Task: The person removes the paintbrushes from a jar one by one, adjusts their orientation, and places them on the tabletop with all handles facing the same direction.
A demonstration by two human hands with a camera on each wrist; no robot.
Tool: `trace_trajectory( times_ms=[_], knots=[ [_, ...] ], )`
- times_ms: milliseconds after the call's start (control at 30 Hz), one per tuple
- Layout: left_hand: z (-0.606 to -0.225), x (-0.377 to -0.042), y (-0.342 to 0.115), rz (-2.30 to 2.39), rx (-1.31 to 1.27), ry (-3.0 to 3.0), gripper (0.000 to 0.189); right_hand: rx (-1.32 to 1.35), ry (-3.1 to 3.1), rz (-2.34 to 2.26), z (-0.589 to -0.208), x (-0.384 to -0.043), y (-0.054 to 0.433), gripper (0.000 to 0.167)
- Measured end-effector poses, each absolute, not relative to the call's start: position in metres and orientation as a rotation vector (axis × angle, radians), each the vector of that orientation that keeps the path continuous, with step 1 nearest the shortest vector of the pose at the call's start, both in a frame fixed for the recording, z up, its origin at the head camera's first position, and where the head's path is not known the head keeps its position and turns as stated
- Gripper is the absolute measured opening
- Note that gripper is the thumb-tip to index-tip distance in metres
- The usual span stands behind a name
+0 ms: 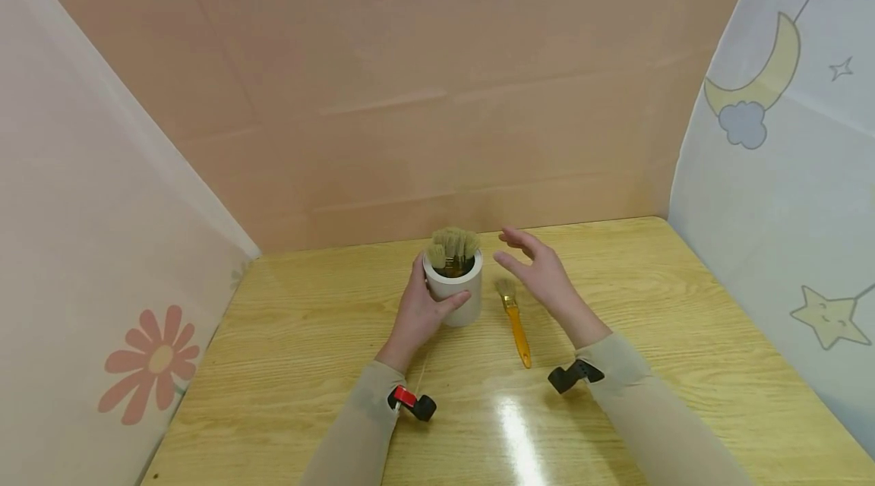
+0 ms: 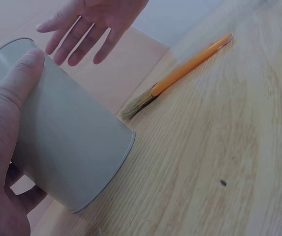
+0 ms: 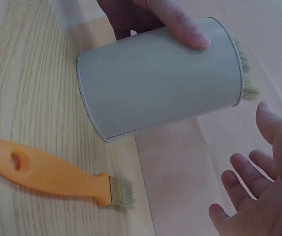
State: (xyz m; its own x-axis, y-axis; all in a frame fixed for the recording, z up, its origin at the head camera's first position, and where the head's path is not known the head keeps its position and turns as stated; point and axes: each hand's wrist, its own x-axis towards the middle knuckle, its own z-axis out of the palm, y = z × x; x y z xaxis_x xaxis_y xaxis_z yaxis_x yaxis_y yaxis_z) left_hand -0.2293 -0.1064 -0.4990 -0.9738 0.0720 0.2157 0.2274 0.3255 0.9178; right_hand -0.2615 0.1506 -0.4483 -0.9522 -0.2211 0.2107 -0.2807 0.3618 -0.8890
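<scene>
My left hand (image 1: 425,309) grips a white cylindrical can (image 1: 459,302) from its left side, thumb across the front. Several paintbrushes (image 1: 453,244) stand in the can with their pale bristles up; their handles are mostly hidden inside. To the right of the can, my right hand (image 1: 543,273) is held in the air with fingers spread and nothing in it. One paintbrush with an orange handle (image 1: 518,336) lies on the table between the can and my right forearm, bristles pointing away from me. In the right wrist view the orange paintbrush (image 3: 52,174) shows a hole in its handle.
The wooden table (image 1: 287,349) ends at a peach-coloured backdrop (image 1: 424,91) close behind the can. Printed white cloths hang at the left (image 1: 82,190) and the right (image 1: 807,228). A small dark mark (image 2: 223,183) shows on the tabletop in the left wrist view.
</scene>
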Motion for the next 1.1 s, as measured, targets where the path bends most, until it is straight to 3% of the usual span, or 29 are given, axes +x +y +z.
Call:
trace_trajectory(
  times_ms=[1100],
  knots=[
    [-0.511, -0.236, -0.116, -1.738, -0.338, -2.422, 0.108, 0.525, -2.633, 1.66, -0.439, -0.264, 0.102, 0.071]
  ],
)
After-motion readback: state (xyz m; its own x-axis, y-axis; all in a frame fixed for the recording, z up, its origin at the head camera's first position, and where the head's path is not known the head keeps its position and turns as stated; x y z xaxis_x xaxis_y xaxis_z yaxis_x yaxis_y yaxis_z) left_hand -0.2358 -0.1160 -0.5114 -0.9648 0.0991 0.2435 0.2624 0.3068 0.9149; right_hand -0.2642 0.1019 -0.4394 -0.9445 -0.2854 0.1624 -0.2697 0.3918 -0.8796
